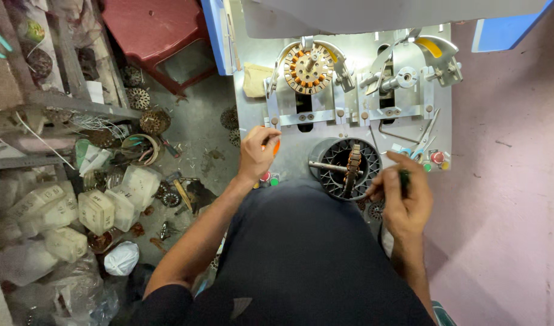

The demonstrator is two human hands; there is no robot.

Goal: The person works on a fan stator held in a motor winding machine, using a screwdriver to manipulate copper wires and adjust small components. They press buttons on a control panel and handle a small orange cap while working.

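Two hands at centre frame, over a shiny grey metal plate. Left hand curled shut on an orange handle. Right hand pinched round a slim dark tool (beside ribbed black basket, round).

The left hand closes over a small orange object, so only a sliver of it shows and its kind cannot be told. The right hand wraps a thin dark green-tipped tool, most of it hidden in the fist, and covers the near rim of the round black slotted basket. The red plastic stool and the blue-edged grey machine housing are cut off by the top edge.
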